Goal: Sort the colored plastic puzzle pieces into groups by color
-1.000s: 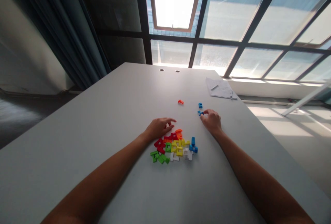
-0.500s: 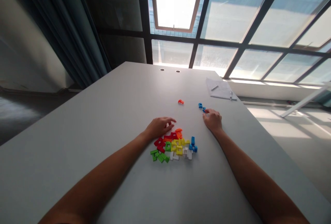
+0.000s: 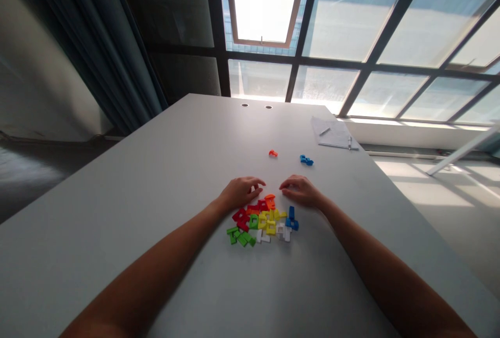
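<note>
In the head view, the left hand [image 3: 241, 192] rests on the white table [image 3: 195, 150] with its fingers curved and the thumb apart from them, and it pinches nothing. The right hand [image 3: 300, 191] is turned inward, fingers loosely bent; whether its fingertips press together I cannot tell, but no piece is seen in them. Between the forearms lies the pile of coloured pieces [image 3: 266, 222], just on the near side of both hands. Beyond the right hand, which is the nearer one, lies a blue pair [image 3: 307, 160], its long axis mostly sideways, slightly slanted. A single orange piece [image 3: 273, 154] lies beyond the gap between the hands.
</note>
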`<state>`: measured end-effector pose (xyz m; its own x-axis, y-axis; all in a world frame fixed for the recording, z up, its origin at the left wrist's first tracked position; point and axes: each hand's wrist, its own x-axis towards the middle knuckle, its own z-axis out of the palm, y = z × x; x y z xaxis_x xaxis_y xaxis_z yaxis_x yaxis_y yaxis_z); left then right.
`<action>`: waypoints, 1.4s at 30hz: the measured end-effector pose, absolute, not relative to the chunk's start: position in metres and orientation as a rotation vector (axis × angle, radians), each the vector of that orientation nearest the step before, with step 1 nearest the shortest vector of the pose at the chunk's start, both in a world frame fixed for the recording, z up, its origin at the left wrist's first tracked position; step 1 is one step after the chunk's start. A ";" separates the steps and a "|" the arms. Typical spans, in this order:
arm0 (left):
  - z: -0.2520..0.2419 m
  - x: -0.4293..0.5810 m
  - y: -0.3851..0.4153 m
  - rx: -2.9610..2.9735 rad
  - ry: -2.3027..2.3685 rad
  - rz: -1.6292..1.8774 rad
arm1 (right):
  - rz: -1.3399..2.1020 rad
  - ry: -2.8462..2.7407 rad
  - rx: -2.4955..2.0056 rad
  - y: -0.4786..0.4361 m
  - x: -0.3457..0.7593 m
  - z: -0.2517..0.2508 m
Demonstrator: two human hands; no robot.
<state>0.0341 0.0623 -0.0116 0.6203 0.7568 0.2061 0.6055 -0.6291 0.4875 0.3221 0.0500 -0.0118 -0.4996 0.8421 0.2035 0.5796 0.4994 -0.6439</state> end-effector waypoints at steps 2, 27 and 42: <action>-0.012 0.034 0.063 2.474 1.089 0.562 | 0.952 -2.349 -1.083 0.051 0.323 -0.001; -0.012 0.036 0.064 2.445 1.098 0.585 | 1.037 -1.646 -1.150 0.048 0.294 -0.017; -0.012 0.034 0.062 2.478 1.096 0.611 | 0.606 -1.929 -1.125 0.032 0.273 -0.024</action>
<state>0.0343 0.0618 -0.0121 0.6050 0.7594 0.2391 0.6028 -0.6331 0.4856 0.2727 0.0322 -0.0240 -0.2803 0.8722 0.4009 0.4866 0.4891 -0.7239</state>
